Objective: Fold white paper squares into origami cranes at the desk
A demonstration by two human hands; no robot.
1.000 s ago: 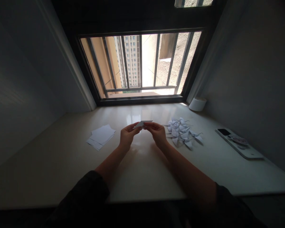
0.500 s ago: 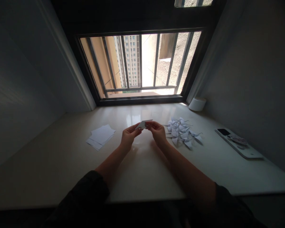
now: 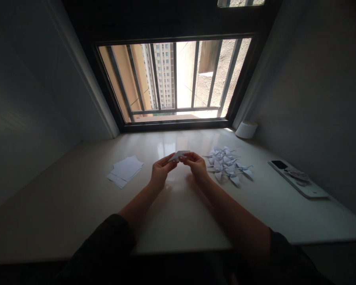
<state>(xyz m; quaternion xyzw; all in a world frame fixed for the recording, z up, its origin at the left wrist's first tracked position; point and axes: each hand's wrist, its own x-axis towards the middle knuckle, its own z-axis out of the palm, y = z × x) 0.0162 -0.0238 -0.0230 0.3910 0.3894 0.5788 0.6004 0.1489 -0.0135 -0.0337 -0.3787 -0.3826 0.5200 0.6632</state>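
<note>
A small folded piece of paper [image 3: 180, 154], white and pointed at its ends, is held above the sill between both hands. My left hand [image 3: 161, 168] pinches its left side, and my right hand [image 3: 196, 163] pinches its right side, with the fingertips close together. The fingers cover the lower part of the paper, so its exact folds are hard to make out. Just right of my right hand lies a pile of folded paper cranes [image 3: 225, 164]. Left of my left hand are several loose sheets of white paper [image 3: 126, 170], overlapping one another.
The pale windowsill [image 3: 77, 221] runs up to a dark-framed window [image 3: 178, 126] with bars outside. At the right lies a white phone [image 3: 310, 192] with a round attachment on its back. A white cylindrical object [image 3: 246, 130] stands in the far right corner. Walls close in both sides.
My right fingers have shifted slightly left along the folded paper, and more of its upper face shows. My left hand has hardly moved. The sheets and cranes lie as before.
</note>
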